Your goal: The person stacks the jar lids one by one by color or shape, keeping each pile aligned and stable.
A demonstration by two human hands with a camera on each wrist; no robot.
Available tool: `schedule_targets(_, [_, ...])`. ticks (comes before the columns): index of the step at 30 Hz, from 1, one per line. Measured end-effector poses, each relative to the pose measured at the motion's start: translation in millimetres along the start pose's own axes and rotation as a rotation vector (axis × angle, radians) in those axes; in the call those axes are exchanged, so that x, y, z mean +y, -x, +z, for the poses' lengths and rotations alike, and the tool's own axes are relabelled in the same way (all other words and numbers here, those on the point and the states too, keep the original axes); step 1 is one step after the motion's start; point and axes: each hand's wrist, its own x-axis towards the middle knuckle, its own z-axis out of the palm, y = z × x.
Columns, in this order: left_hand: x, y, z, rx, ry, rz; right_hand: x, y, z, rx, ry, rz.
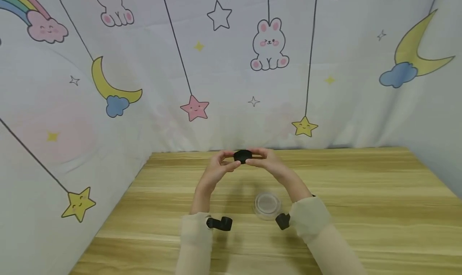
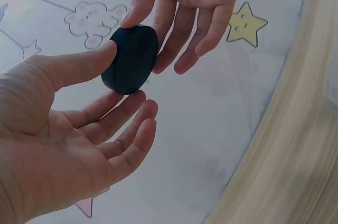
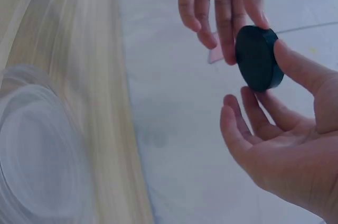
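Observation:
Both hands hold a thick, dark round disc (image 1: 243,156) above the far part of the table. From the left side, my left hand (image 1: 215,172) pinches its rim, thumb on the near side and fingertips at the opposite edge. My right hand (image 1: 278,170) pinches the rim from the other side in the same way. The left wrist view shows the disc (image 2: 132,60) tilted, with its smooth flat face and thick edge visible. In the right wrist view the disc (image 3: 255,59) looks dark teal. What kind of thing it is cannot be told.
A clear round plastic container (image 1: 267,204) stands on the wooden table (image 1: 361,210), close to the right forearm. Behind the table hangs a white cloth (image 1: 231,78) printed with stars, moons and rabbits. Each wrist bears a small black camera (image 1: 225,223).

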Motion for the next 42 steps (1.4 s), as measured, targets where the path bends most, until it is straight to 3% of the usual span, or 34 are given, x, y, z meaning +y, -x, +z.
schedule_targets(5, [13.0, 2.9, 20.0, -0.006, 0.047, 0.067, -7, 19.4, -15, 0.033, -0.018, -0.045])
schedule_targets(10, [16.5, 5.7, 42.2, -0.019, 0.099, 0.125, -8, 38.6, -31, 0.054, 0.008, -0.044])
schedule_targets(21, [24.6, 15.2, 98.3, -0.085, 0.12, 0.145, 5, 91.4, -73, 0.073, 0.131, -0.08])
schedule_targets(27, [15.5, 16.4, 120.4, -0.113, 0.091, 0.133, 19, 109.1, -89, 0.057, 0.19, -0.08])
schedule_targets(33, [2.6, 16.6, 139.9, -0.082, 0.068, 0.09, 33, 115.4, -100, 0.018, 0.246, -0.069])
schedule_targets(38, [-8.5, 18.2, 159.6, -0.054, 0.065, 0.011, 44, 117.1, -114, -0.082, 0.322, -0.081])
schedule_targets(42, [-17.1, 22.5, 169.3, -0.066, 0.002, -0.009, 52, 118.0, -123, -0.154, 0.355, -0.029])
